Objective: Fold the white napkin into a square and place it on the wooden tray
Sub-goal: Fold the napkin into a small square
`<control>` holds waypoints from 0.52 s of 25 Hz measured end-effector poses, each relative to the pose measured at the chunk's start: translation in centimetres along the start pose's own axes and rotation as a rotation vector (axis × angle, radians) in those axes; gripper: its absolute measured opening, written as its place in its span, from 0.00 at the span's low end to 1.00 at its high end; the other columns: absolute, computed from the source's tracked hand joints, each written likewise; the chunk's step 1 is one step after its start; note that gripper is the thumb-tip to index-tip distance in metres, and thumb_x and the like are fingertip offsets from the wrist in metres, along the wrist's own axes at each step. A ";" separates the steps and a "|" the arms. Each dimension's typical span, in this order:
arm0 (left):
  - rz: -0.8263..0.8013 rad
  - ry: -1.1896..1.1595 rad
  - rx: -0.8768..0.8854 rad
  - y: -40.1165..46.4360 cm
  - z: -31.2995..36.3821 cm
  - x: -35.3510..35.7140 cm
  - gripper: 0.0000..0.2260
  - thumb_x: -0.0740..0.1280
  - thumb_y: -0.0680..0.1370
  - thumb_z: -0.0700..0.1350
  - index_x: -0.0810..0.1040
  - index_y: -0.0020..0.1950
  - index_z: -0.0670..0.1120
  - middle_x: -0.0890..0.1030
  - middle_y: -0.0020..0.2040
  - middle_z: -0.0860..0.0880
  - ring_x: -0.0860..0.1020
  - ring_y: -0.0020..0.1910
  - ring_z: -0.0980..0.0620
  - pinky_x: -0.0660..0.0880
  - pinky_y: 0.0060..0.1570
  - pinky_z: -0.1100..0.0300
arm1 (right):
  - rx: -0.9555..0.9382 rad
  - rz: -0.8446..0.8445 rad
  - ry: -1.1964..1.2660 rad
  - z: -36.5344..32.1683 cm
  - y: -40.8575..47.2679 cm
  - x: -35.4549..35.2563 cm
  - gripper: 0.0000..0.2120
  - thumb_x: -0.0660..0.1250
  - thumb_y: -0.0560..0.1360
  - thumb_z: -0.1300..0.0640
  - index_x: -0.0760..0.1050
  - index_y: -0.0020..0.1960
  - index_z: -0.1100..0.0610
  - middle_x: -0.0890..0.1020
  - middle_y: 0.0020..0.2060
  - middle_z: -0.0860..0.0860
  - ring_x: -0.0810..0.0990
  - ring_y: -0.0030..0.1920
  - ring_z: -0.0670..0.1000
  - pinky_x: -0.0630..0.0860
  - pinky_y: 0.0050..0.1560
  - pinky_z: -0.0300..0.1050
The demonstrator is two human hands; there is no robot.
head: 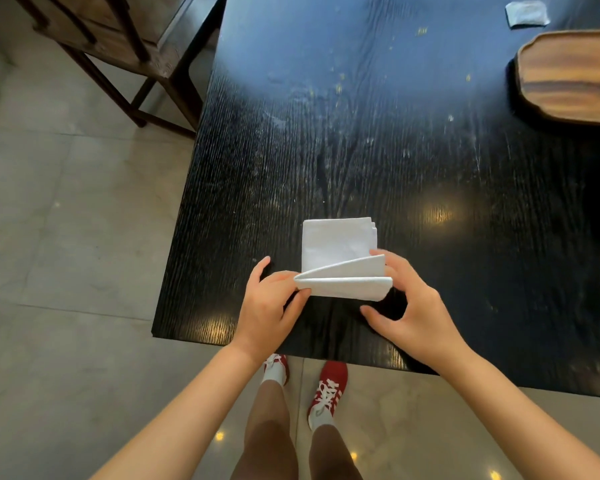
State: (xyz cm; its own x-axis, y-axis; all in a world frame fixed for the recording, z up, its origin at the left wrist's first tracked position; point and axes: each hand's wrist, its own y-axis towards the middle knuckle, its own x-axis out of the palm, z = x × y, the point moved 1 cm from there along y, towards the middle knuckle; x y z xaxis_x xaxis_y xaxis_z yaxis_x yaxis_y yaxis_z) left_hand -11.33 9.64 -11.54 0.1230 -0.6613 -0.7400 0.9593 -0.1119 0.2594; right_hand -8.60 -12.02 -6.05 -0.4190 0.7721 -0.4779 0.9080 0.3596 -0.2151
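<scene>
White napkin (336, 249): partly folded, far half flat on the black table (361, 133), near edge lifted and doubled over in layers. Wooden tray (568, 77): brown, grained, rounded corners, well apart from the napkin, toward the table's far right.

A black wood-grain tabletop (378, 133) over grey floor tiles (66, 237); a dark wooden chair (125, 39) far left; red sneakers (328, 393) below
</scene>
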 end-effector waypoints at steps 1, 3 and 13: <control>0.001 0.002 -0.011 0.0 -0.2 0.1 0.16 0.56 0.81 0.49 0.79 0.46 0.42 0.84 0.41 0.46 0.76 0.47 0.55 0.60 0.68 0.49 | 0.018 0.026 -0.024 0.4 0.0 0.0 0.28 0.72 0.70 0.59 0.65 0.63 0.43 0.74 0.53 0.32 0.74 0.57 0.35 0.72 0.60 0.39; 0.005 -0.020 -0.066 0.0 -0.3 0.3 0.15 0.57 0.80 0.49 0.78 0.44 0.42 0.83 0.39 0.46 0.76 0.45 0.57 0.60 0.68 0.49 | 0.037 0.111 -0.036 0.8 0.2 0.1 0.15 0.70 0.72 0.59 0.73 0.55 0.46 0.78 0.47 0.35 0.77 0.52 0.38 0.76 0.55 0.40; 0.083 0.128 -0.339 2.5 1.7 1.8 0.23 0.61 0.75 0.46 0.64 0.68 0.45 0.76 0.54 0.48 0.71 0.54 0.52 0.66 0.58 0.55 | 0.163 0.488 -0.207 0.8 2.8 2.3 0.19 0.71 0.70 0.56 0.73 0.59 0.54 0.79 0.39 0.49 0.78 0.40 0.49 0.78 0.46 0.51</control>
State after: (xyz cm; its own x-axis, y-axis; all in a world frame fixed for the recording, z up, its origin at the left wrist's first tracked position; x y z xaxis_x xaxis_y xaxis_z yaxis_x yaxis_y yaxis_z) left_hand -9.16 6.87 -11.18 0.2142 -0.5575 -0.8021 0.9718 0.2048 0.1171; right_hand -7.04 -9.68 -8.39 0.0454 0.7036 -0.7092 0.9925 -0.1122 -0.0478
